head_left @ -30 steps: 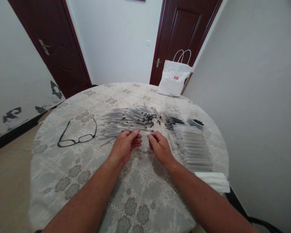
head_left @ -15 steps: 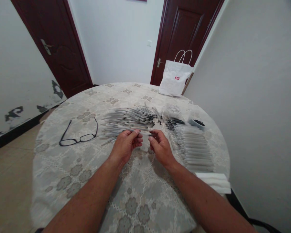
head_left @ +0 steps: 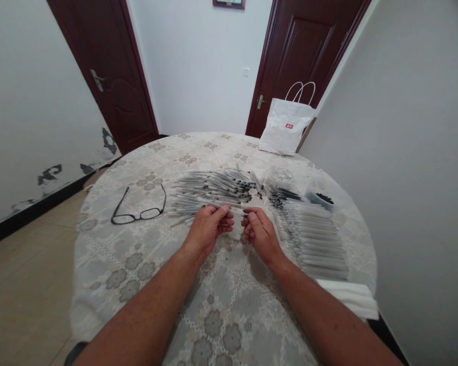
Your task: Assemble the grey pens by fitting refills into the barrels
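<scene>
Between my two hands runs a slim whitish pen [head_left: 236,210], roughly level above the table. The fingers and thumb of my left hand [head_left: 210,227] are closed around its left part. At its dark right end, my right hand [head_left: 261,235] pinches with thumb and bent fingers, which hide the tip. Just beyond the hands lies a loose pile of similar pens [head_left: 209,185], many with black ends pointing right. To the right of my right hand is a neat row of translucent pens [head_left: 320,239], with thin black pieces [head_left: 284,197] at its far side.
A small container [head_left: 316,199] of black bits stands behind the row, near a crumpled clear plastic bag [head_left: 280,178]. Eyeglasses [head_left: 138,216] lie at left. A white paper bag [head_left: 286,124] stands at the back; folded white material [head_left: 349,299] lies at the right edge.
The view has turned slightly left, so everything appears further right. My right fingers have curled more tightly at the pen's dark end. The left hand keeps its hold.
</scene>
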Tool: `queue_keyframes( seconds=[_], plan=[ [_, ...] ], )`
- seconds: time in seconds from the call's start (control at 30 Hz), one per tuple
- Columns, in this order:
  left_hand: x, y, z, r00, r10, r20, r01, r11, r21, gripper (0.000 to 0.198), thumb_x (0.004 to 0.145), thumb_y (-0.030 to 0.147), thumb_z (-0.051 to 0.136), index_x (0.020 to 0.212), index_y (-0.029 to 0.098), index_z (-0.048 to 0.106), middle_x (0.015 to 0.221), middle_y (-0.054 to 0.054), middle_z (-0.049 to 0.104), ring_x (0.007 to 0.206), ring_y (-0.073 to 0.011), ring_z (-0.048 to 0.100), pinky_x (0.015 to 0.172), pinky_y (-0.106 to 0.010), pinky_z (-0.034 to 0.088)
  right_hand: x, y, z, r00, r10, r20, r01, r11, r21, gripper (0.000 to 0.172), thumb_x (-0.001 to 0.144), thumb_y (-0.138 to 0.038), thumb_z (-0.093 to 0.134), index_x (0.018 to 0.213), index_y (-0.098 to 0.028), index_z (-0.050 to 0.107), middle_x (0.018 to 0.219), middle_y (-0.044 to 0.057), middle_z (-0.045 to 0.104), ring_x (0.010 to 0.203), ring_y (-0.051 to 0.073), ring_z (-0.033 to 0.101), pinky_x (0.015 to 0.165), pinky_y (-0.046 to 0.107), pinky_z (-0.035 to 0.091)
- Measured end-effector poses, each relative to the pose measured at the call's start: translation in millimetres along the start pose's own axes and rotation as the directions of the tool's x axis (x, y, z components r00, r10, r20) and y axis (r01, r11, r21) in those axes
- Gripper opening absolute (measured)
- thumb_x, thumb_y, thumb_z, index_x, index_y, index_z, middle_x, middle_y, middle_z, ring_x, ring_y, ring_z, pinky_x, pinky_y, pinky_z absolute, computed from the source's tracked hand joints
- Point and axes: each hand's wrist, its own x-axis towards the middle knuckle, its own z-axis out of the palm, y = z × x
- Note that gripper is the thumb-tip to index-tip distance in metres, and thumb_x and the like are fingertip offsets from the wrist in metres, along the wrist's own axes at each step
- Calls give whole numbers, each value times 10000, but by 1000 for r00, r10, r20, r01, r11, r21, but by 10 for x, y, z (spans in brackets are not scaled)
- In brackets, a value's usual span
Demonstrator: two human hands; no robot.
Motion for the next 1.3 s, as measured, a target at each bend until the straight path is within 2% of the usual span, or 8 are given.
queue_keyframes(
  seconds=[0.13, 0.37, 0.57, 0.9, 1.0, 1.13, 1.2, 1.3],
  plan=[
    [-10, -3, 6, 1000, -1, 2, 1, 1000, 17, 307, 775, 376, 814, 873, 115, 685, 822, -74, 704, 644, -131, 662, 569, -248, 562, 10, 3, 3, 999, -9, 39, 12, 996, -90, 382, 976, -556, 501, 868, -203, 599, 730, -5, 596, 526, 117, 514, 479, 248, 398],
    [-19, 15, 24, 999, 29, -28, -29, 1000, -5, 325, 805, 417, 792, 895, 143, 641, 846, -55, 697, 680, -140, 688, 580, -244, 573, -6, -36, 27, 991, -117, -69, 112, 990, -83, 221, 878, -394, 669, 1012, -223, 626, 782, -11, 638, 638, 147, 587, 601, 273, 481],
    [-21, 23, 54, 1000, 23, 17, -20, 990, -138, 301, 861, 397, 741, 922, 192, 529, 945, -53, 719, 827, -217, 763, 736, -381, 636, -45, -114, 23, 987, -163, -10, 159, 973, -168, 154, 877, -345, 638, 972, -223, 639, 834, 8, 661, 698, 159, 591, 656, 280, 489],
    [12, 24, 31, 992, 110, -65, -119, 981, -154, 403, 830, 483, 751, 932, 236, 450, 844, 41, 634, 847, -243, 777, 672, -365, 637, 46, -206, -121, 981, -188, -39, 165, 928, -333, 125, 862, -313, 613, 929, -224, 668, 708, -28, 628, 629, 149, 561, 609, 263, 431],
    [6, 51, 31, 989, 126, -72, -135, 981, -138, 406, 830, 494, 749, 928, 236, 451, 844, 47, 621, 853, -252, 779, 656, -360, 638, 79, -372, -297, 978, -209, 3, 189, 881, -434, 112, 851, -268, 604, 903, -230, 697, 723, -18, 660, 656, 162, 580, 642, 273, 437],
    [-9, 65, 40, 996, 83, -39, -86, 992, -90, 386, 850, 495, 731, 950, 238, 462, 845, 32, 633, 836, -247, 781, 634, -349, 637, 177, -621, -766, 967, -200, 159, 255, 726, -638, 143, 797, -183, 615, 821, -242, 744, 764, 11, 729, 714, 200, 632, 686, 302, 449],
    [-26, 56, 51, 999, 52, -9, -52, 997, -52, 372, 860, 489, 722, 954, 234, 468, 850, 19, 638, 819, -245, 781, 611, -339, 636, 273, -714, -1074, 970, -213, 120, 229, 615, -754, 184, 796, -168, 602, 848, -241, 763, 827, 33, 760, 777, 222, 662, 740, 322, 473],
    [-61, 37, 65, 998, 6, 57, -6, 1000, 9, 346, 873, 470, 711, 962, 227, 480, 898, -13, 654, 806, -245, 780, 583, -333, 633, 463, -808, -1544, 949, -303, -90, 33, 378, -925, 263, 844, -176, 549, 971, -200, 777, 982, 95, 778, 917, 249, 685, 873, 351, 486]
  ],
)
